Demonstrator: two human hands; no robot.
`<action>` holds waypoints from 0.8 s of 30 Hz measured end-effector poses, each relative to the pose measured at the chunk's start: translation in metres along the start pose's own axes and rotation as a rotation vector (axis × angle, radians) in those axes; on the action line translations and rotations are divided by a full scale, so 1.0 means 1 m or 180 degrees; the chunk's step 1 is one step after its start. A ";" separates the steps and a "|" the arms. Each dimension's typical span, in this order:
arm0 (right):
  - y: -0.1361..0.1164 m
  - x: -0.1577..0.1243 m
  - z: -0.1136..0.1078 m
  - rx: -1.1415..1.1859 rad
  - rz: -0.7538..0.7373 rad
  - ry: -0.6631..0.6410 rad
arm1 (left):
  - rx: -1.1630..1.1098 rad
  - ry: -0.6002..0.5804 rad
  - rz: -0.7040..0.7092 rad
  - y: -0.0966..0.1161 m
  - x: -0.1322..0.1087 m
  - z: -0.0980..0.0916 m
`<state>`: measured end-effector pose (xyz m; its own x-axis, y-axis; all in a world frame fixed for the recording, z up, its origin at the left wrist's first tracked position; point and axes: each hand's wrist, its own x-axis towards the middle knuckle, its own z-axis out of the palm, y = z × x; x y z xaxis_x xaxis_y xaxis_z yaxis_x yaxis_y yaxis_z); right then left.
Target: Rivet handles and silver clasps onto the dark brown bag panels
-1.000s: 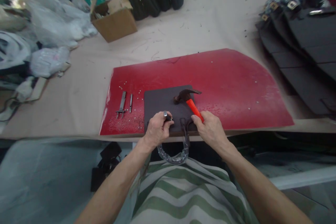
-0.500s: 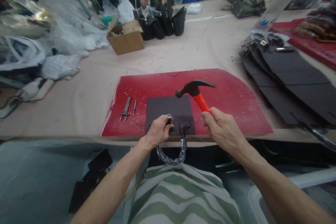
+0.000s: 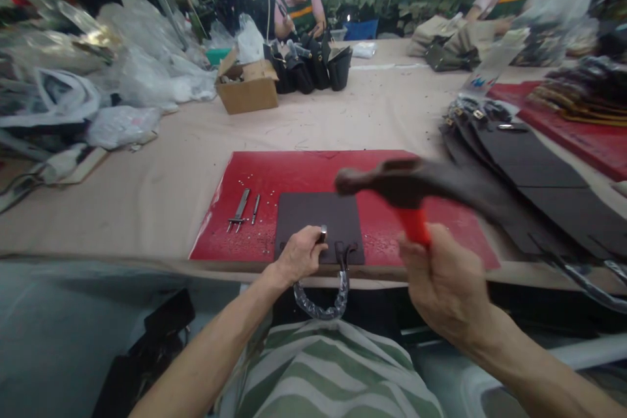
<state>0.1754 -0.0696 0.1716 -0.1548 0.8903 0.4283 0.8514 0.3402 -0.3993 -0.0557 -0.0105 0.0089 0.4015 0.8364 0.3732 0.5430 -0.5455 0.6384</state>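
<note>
Subject item: a claw hammer (image 3: 406,189), right of centre frame, held in the air above the red mat (image 3: 294,173) and touching nothing below it. Its dark head is blurred, pointing left. The right hand (image 3: 448,284), lower right of centre, has its grip closed tight around the orange-red handle just under the head, so little of the handle shows. Judged from the steel head and short shaft, the tool is rigid and top-heavy. The handle looks the proper place to take hold, and a grasp lower on it would likely give more leverage than one choked up near the head. The left hand (image 3: 294,255), lower centre, has its grip pinching a small metal punch (image 3: 322,233). The punch stands upright on the near edge of a dark leather panel (image 3: 318,215). It appears hard, thin and easily tipped, and the fingers sit very close to its top. The panel lies flat on the mat and looks pliable but firm. A plastic-wrapped bag handle (image 3: 321,297) hangs from its near edge over the rim of the table (image 3: 147,189). Whether the wrap is slippery cannot be told. Two slim metal tools (image 3: 240,209) lie on the mat left of the panel among small pale specks. At right, a fanned stack of dark panels (image 3: 529,163) rests on the table. An open cardboard box (image 3: 247,88) and black bags (image 3: 313,68) sit at upper centre, with a co-worker (image 3: 298,6) seated behind them. Plastic bags (image 3: 122,78) are heaped at upper left.
</note>
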 end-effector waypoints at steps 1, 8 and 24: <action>0.002 -0.001 0.002 -0.0130 -0.0123 -0.0296 | 0.0007 0.0002 0.0000 0.000 0.000 0.000; 0.007 -0.008 0.010 -0.0268 0.0066 0.0039 | 0.0037 -0.0004 0.0068 -0.005 -0.003 0.002; 0.039 0.015 0.117 -0.0074 0.1357 -0.1478 | -0.0397 0.0041 -0.0394 0.002 -0.004 -0.006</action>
<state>0.1473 -0.0078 0.0672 0.0036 0.9866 -0.1632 0.8961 -0.0756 -0.4373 -0.0604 -0.0144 0.0126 0.3272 0.8978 0.2947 0.4916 -0.4281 0.7583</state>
